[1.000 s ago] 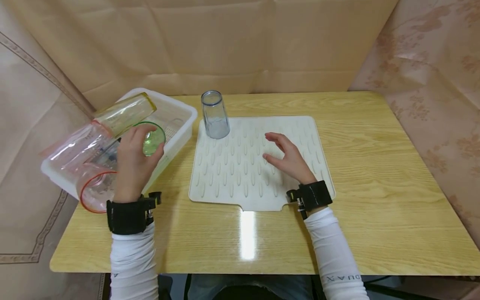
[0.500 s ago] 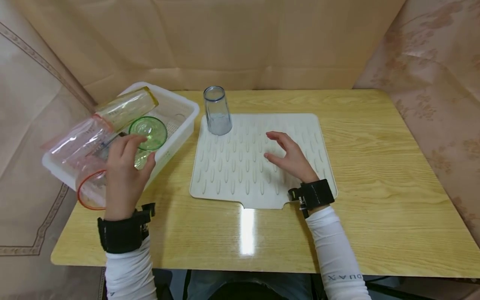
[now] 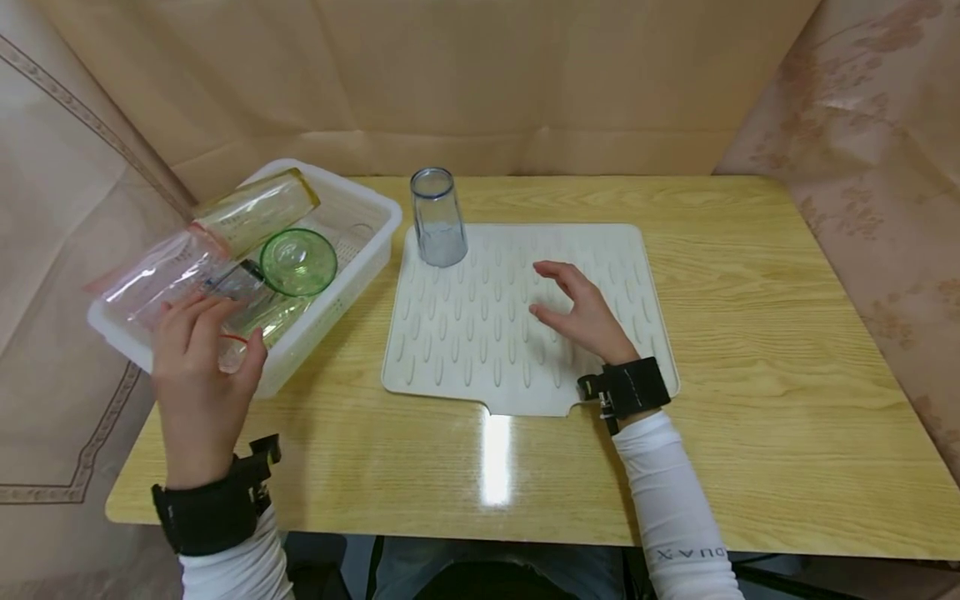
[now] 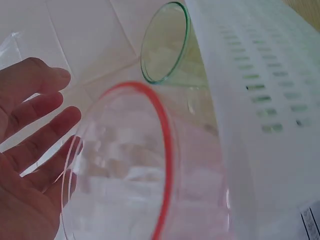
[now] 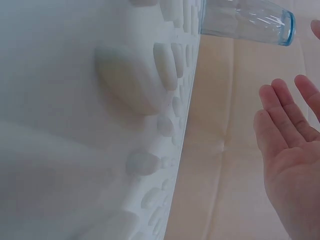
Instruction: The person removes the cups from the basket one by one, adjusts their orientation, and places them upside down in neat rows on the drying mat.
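Note:
My left hand [image 3: 201, 383] is over the near end of a white plastic basket [image 3: 367, 265], fingers spread and loosely bent. In the left wrist view, its fingers lie beside the mouth of a clear pinkish cup with a red rim [image 4: 166, 145], overlapping the rim's edge. The hand hides most of this cup in the head view. A green cup [image 3: 298, 262], a yellow-rimmed cup [image 3: 262, 215] and a pink cup [image 3: 161, 275] lie in the basket. My right hand [image 3: 588, 321] hovers over a white nubbed mat [image 3: 480, 333], holding nothing, thumb and fingers apart.
A bluish clear glass [image 3: 439, 221] stands on the mat's far left corner. The mat lies on a wooden table [image 3: 780, 358]. Beige cloth [image 3: 450, 83] hangs along the table's back edge, and patterned cloth [image 3: 885, 250] hangs at the right.
My left hand has moved from beside the green cup toward me and left, to the red-rimmed cup, uncovering the green cup. My right hand has stayed in place. The head view has shifted slightly.

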Demonstrator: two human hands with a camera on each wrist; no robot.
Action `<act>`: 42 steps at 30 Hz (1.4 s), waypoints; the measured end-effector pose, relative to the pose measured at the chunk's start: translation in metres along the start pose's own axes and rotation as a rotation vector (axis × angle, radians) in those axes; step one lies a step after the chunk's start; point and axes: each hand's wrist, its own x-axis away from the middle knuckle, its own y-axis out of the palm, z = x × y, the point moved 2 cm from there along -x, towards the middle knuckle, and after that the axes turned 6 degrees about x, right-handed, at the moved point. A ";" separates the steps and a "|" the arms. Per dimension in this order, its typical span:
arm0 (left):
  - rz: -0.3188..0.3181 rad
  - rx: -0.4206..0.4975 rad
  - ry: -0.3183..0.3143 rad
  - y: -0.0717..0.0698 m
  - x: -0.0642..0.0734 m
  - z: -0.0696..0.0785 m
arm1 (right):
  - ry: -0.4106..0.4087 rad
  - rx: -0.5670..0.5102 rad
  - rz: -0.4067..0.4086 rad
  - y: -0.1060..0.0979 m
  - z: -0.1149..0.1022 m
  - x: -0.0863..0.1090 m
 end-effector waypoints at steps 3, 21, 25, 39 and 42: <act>0.034 -0.005 -0.006 -0.005 0.007 -0.003 | -0.006 0.000 -0.003 0.003 0.010 -0.002; -0.012 -0.153 -0.007 -0.006 0.039 -0.020 | -0.006 0.005 -0.010 0.009 0.012 -0.001; 0.003 -0.160 0.006 -0.004 0.043 -0.023 | -0.014 0.031 -0.012 0.008 0.010 -0.001; 0.015 -0.166 -0.018 -0.004 0.044 -0.026 | -0.035 0.076 0.011 0.004 0.009 0.000; 0.018 -0.152 -0.032 -0.006 0.044 -0.028 | -0.020 0.079 0.009 0.003 0.010 0.001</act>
